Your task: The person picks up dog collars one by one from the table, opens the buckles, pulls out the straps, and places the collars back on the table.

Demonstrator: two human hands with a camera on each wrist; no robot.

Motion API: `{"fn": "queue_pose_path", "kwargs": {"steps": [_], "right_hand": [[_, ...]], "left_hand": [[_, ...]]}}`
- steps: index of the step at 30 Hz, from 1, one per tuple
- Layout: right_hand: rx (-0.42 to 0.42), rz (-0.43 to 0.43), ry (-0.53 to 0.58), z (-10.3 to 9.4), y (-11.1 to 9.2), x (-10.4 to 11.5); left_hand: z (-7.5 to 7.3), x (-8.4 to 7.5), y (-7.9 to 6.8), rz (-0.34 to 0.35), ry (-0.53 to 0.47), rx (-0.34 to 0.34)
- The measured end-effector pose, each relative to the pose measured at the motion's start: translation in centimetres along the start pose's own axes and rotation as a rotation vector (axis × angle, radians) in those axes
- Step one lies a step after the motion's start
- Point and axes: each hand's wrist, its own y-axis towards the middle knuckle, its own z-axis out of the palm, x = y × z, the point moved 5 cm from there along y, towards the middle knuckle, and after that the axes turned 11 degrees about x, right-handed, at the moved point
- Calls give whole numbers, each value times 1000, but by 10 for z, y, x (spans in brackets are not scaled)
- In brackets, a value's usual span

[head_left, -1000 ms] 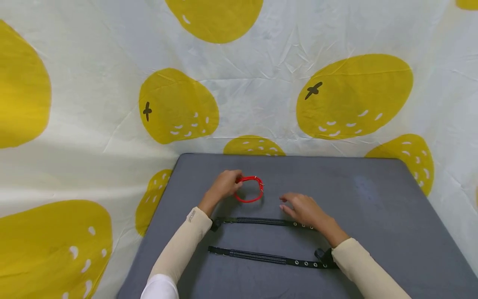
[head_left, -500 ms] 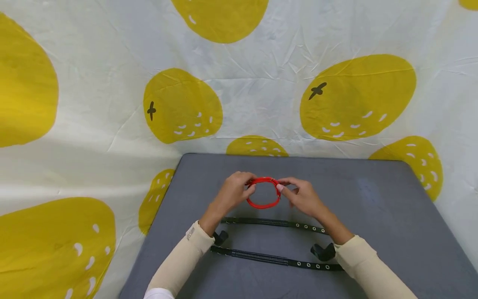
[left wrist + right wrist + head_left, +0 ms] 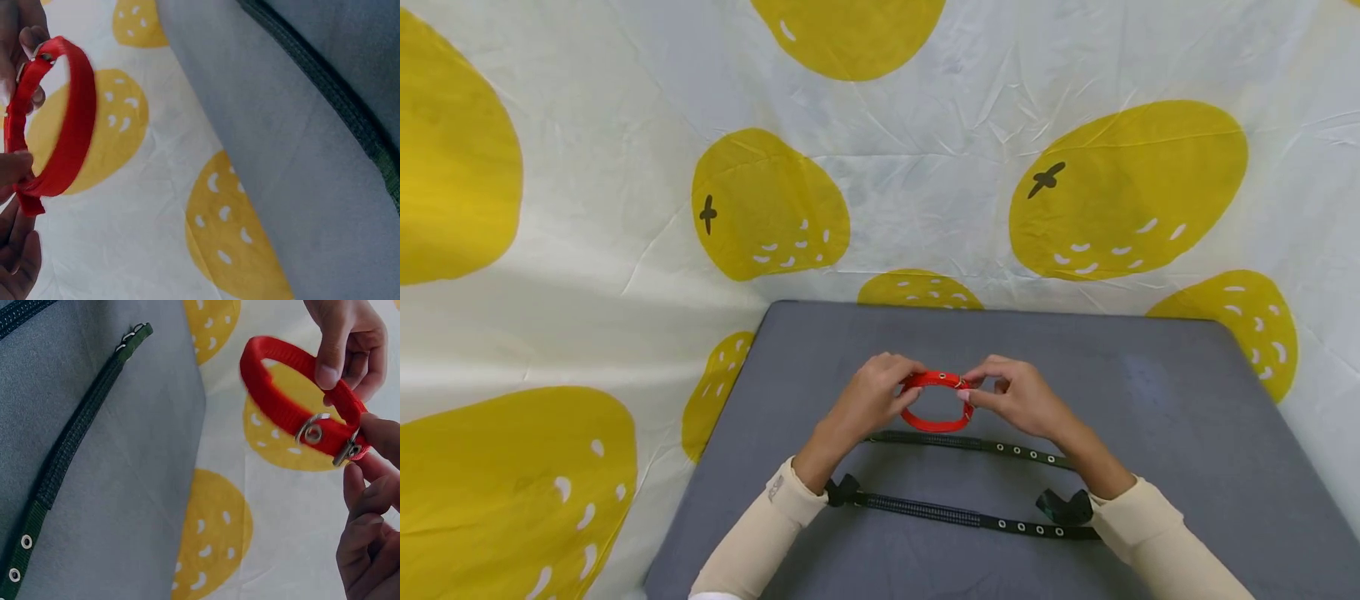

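Observation:
A red collar (image 3: 934, 426), buckled into a loop, is held up above the grey table between both hands. My left hand (image 3: 871, 398) pinches the left side of the band, by the loose strap end that shows in the left wrist view. At the collar's right side, my right hand (image 3: 1024, 397) pinches the band next to the metal buckle (image 3: 347, 450). A D-ring (image 3: 307, 428) and an eyelet sit close to that buckle. Parts of the band are hidden behind the fingers.
Two dark green collars with metal eyelets lie flat across the grey table (image 3: 1187, 467), a farther one (image 3: 928, 439) and a nearer one (image 3: 921, 507). Behind the table hangs a white cloth (image 3: 925, 208) printed with yellow fruit.
The left hand has carried the red collar rightward from the table's far left. The right hand has come in and taken hold of its buckle side. The loop has since turned and lowered slightly.

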Motion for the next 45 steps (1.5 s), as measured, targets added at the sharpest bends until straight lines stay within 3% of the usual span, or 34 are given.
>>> {"fn": "queue_pose_path", "kwargs": {"steps": [13, 20, 26, 37, 45], "right_hand": [[-32, -174, -239, 5, -11, 29], [-56, -241, -309, 11, -14, 36], [-73, -306, -337, 13, -16, 42], [-48, -298, -356, 15, -18, 42], [-21, -289, -339, 17, -18, 39]], "left_hand": [[-4, -6, -3, 46, -83, 117], [-4, -15, -2, 114, -130, 76], [-4, -21, -2, 182, -91, 42], [3, -24, -6, 238, -22, 33], [6, -26, -8, 217, 9, 34]]}}
